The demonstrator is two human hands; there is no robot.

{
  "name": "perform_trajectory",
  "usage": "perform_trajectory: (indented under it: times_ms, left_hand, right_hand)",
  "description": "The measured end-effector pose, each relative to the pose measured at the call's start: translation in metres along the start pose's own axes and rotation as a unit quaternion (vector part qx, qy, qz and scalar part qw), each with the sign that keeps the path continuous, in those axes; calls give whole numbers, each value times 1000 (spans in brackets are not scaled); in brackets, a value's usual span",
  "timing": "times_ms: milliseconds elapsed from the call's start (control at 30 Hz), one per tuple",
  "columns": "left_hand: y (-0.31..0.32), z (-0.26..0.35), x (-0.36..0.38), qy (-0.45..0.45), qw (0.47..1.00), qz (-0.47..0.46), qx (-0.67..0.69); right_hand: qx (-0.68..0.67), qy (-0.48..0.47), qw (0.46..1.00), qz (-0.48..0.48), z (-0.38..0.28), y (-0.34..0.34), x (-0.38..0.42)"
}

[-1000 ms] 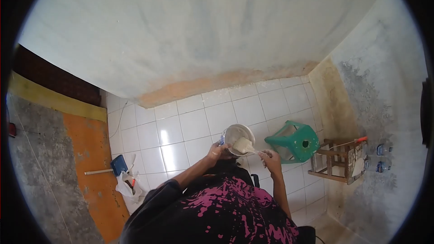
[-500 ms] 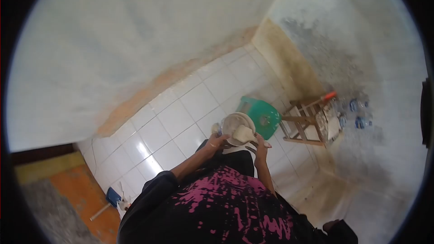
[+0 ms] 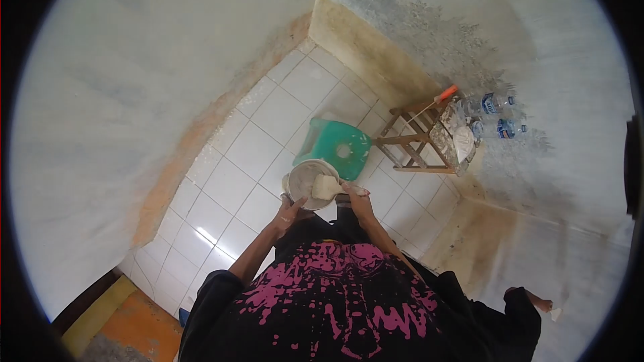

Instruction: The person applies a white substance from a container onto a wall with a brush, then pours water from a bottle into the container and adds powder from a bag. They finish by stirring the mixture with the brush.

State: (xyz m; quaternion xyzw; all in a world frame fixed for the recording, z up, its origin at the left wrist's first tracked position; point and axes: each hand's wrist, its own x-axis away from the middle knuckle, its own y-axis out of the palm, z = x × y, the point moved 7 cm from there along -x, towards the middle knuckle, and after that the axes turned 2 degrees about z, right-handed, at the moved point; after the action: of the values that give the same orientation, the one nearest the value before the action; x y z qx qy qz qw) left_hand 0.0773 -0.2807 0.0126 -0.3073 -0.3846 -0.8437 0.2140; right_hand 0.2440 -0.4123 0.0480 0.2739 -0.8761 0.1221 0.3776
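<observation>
My left hand (image 3: 288, 212) grips the near-left rim of a round white tub (image 3: 296, 175), its thumb over the edge. Greyish-white paste lines the inside of the tub. In my right hand (image 3: 360, 202) is a putty knife (image 3: 325, 188), whose wide blade is coated cream and reaches over the tub's right side. Its handle end sticks out to the right of my fingers. Both hands are closed, in front of my dark trousers. Just beyond the tub stands a green plastic stool (image 3: 342, 149) with white splashes.
A wooden stand (image 3: 419, 139) by the right wall bears an orange-handled tool (image 3: 445, 94) and plastic bottles (image 3: 493, 104). Bare plaster patches mark the walls (image 3: 429, 33). White tiles (image 3: 251, 154) cover the floor. At lower right, another person's hand (image 3: 537, 300) holds a small pale piece.
My view has turned, so the tub, stool and stand appear further left. The blade now lies more over the tub's inside. The other person's hand has come further into view.
</observation>
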Motion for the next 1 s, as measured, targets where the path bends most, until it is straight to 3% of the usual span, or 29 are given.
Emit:
perform_trajectory:
  times_ms: [67,200,300,333,367,467,500,533,633,700,733,800,833,900,1000]
  left_hand:
    - [13,0,-10,-10,998,67,-19]
    - [31,-21,-56,-2,995,103,-18]
    - [31,-35,-104,-4,966,152,-211]
    - [33,-51,-117,-9,966,158,-205]
    - [34,-59,-140,-16,963,171,-209]
    - [20,-89,-222,-18,956,208,-208]
    - [16,-99,-240,-9,961,235,-144]
    - [13,-103,-252,1,961,262,-83]
    - [12,-120,-277,25,936,342,-75]
    - [15,-127,-288,42,913,405,-26]
    - [17,-133,-282,55,888,456,10]
    - [17,-129,-284,71,880,467,40]
    - [16,-130,-285,81,879,468,31]
    - [15,-128,-283,86,868,489,15]
    - [17,-116,-272,109,851,513,25]
  right_hand:
    - [2,3,1000,4,-5,-17,-11]
    - [-14,23,1000,1,0,-64,-47]
    - [-12,20,1000,-13,2,-94,-102]
    - [-1,18,1000,-19,-1,-102,-111]
    - [-1,34,999,40,0,-112,-126]
    - [18,51,998,11,25,-129,-213]
    - [5,63,998,26,39,-134,-240]
    - [14,70,997,11,37,-136,-259]
    - [63,49,995,-56,41,-137,-299]
    - [205,-85,967,-125,19,-124,-332]
    - [213,-75,965,-135,13,-123,-336]
    - [320,-291,880,-198,-43,-93,-330]
    - [323,-286,877,-210,-54,-88,-338]
    - [351,-246,842,-328,-58,-64,-350]
    - [358,-252,806,-398,-60,-41,-359]
